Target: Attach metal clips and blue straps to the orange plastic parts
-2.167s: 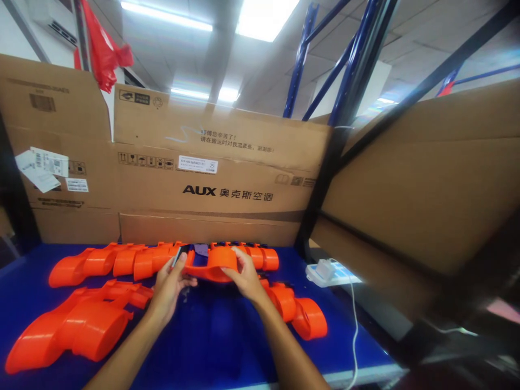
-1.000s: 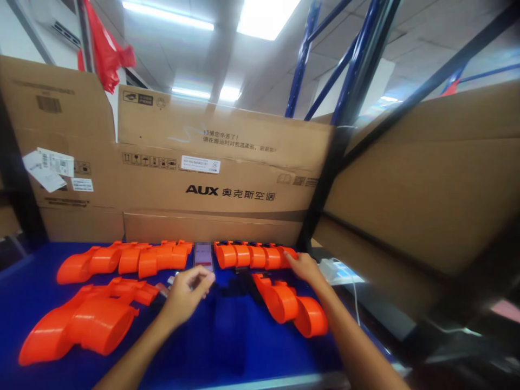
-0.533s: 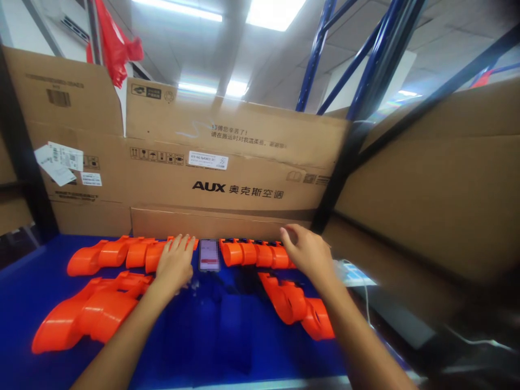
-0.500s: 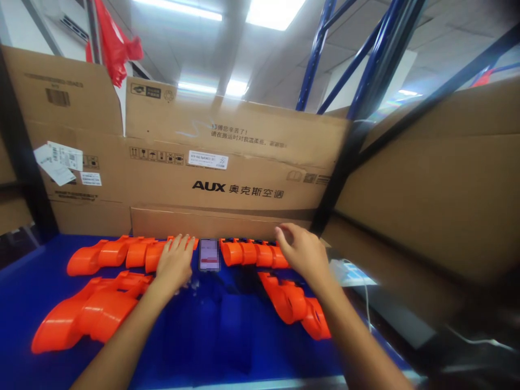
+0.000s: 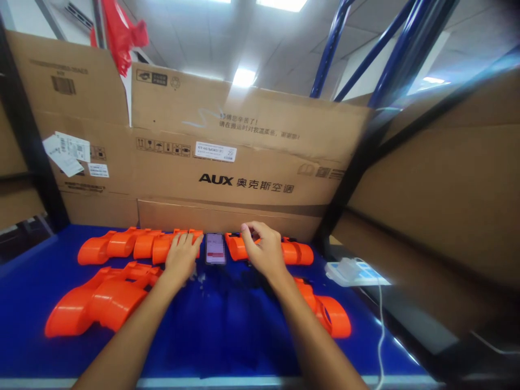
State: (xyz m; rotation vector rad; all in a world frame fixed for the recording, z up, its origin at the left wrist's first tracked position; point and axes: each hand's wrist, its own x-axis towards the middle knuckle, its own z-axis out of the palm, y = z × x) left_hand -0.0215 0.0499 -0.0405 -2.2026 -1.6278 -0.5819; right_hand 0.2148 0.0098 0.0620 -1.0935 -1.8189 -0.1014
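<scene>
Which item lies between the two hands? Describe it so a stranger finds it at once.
Start at the big AUX cardboard box standing at the back of the blue table. Right below its printed name runs a row of orange plastic parts, and in the gap between the left hand and right hand lies a smartphone. It alone is flat, dark-framed, with a lit screen.

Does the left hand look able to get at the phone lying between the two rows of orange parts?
Probably yes. The left hand lies flat right beside the phone, fingertips almost at its edge, with nothing between them. The right hand rests on the right row of orange parts, clear of the phone.
</scene>
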